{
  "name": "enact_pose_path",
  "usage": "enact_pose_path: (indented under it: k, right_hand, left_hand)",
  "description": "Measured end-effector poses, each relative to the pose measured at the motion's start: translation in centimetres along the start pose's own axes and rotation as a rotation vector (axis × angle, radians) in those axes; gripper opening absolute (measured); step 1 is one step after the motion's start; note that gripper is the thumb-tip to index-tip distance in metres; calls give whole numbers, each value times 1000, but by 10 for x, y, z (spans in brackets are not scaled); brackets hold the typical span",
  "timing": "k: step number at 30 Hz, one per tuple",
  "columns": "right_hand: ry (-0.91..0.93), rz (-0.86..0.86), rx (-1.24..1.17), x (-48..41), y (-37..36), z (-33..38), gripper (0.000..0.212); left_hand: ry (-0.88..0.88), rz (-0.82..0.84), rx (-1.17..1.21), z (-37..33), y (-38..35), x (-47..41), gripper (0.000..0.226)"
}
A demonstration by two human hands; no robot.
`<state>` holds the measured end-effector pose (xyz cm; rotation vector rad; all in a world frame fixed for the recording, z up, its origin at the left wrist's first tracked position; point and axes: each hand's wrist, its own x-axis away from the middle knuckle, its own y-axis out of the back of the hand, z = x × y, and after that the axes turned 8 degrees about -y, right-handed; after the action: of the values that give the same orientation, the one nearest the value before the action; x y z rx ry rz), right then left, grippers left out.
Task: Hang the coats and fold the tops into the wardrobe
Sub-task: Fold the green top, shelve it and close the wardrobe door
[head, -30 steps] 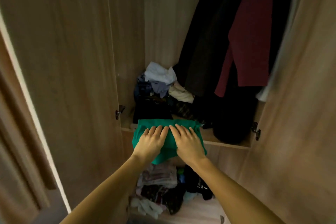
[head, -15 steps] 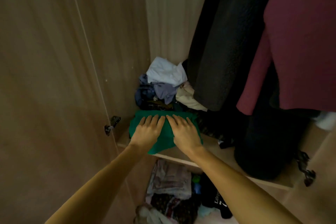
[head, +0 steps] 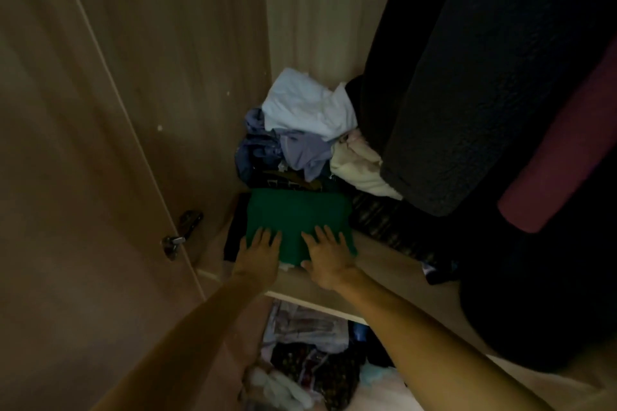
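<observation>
A folded green top (head: pixel 297 217) lies flat on the wardrobe shelf (head: pixel 384 264), on darker clothes near the left wall. My left hand (head: pixel 258 253) rests on its near left edge with fingers straight. At the near right edge, my right hand (head: pixel 329 255) presses down the same way, fingers spread. Behind the green top sits a loose heap of white, lilac and cream clothes (head: pixel 307 130). A black coat (head: pixel 460 77) and a maroon garment (head: pixel 567 157) hang at the right.
The open wardrobe door (head: pixel 83 177) with its hinge (head: pixel 182 233) stands at the left. More crumpled clothes (head: pixel 310 357) lie in the compartment below the shelf. A dark bulky item (head: pixel 534 294) fills the shelf's right side under the coats.
The green top has gone from overhanging the shelf edge to lying fully on the shelf, further in. Both hands slid back to its near edge. The view moved closer.
</observation>
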<state>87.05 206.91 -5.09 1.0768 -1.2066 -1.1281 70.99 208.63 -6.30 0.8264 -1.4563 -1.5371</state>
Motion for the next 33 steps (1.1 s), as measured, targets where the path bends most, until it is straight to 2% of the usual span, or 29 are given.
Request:
enact_pose_path:
  k: [3, 8, 13, 15, 17, 24, 29, 33]
  right_hand:
    - [-7, -4, -57, 2, 1, -6, 62]
    - [14, -111, -158, 18, 27, -12, 57]
    - [50, -276, -297, 53, 47, -23, 51]
    - [81, -336, -354, 72, 50, -24, 49]
    - [102, -370, -382, 91, 49, -21, 47]
    - [194, -424, -460, 147, 39, -6, 41]
    - [227, -385, -509, 186, 35, 9, 40]
    - [240, -380, -535, 219, 25, 19, 38]
  left_hand:
    - [16, -30, 37, 2, 4, -3, 62]
    - [33, -124, 99, -8, 25, 4, 59]
    - [15, -372, 285, -34, 52, 42, 66]
    - [17, -484, 282, -47, 62, 67, 63]
    - [34, -484, 259, -59, 70, 93, 57]
    - [65, -402, 205, -84, 82, 175, 62]
    - [-3, -443, 49, -90, 85, 227, 54]
    - [-41, -478, 48, -93, 83, 265, 51]
